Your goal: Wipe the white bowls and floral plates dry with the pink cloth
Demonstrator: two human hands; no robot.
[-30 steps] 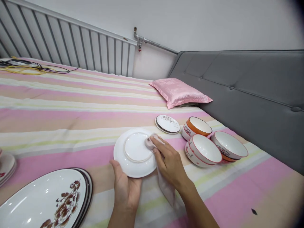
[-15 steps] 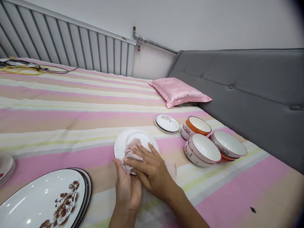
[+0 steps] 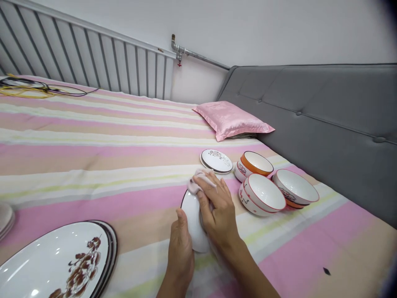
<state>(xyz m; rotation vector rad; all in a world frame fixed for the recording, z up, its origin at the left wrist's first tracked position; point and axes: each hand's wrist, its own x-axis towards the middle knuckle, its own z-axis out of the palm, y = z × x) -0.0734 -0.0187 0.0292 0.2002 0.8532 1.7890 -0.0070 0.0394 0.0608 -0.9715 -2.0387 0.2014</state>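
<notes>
A small white plate [image 3: 192, 221] with a dark rim is held tilted on edge over the bed. My left hand [image 3: 181, 248] grips its near left edge, thumb on the white face. Wrapped over the upper right rim is my right hand [image 3: 217, 207], pressing a pale pink cloth [image 3: 194, 185] to the plate. The fingertips of my left hand behind the plate are hidden. Just beyond lie stacked small plates [image 3: 217, 160] with a brown flower pattern. To the right stand stacked bowls, one orange-rimmed [image 3: 257, 162] and others red-rimmed [image 3: 266, 193].
Large oval plates [image 3: 58, 256] with brown flowers are stacked at lower left, more plates [image 3: 5, 219] at the left edge. A pink pillow [image 3: 232, 118] lies by the grey headboard [image 3: 310, 99]. Coiled cables [image 3: 34, 87] rest at the far left of the striped bedsheet [image 3: 124, 157].
The plate has gone from lying nearly flat to tilted on edge, its dark rim now showing. My right hand and the cloth have moved right and up onto its rim; my left hand shifted right.
</notes>
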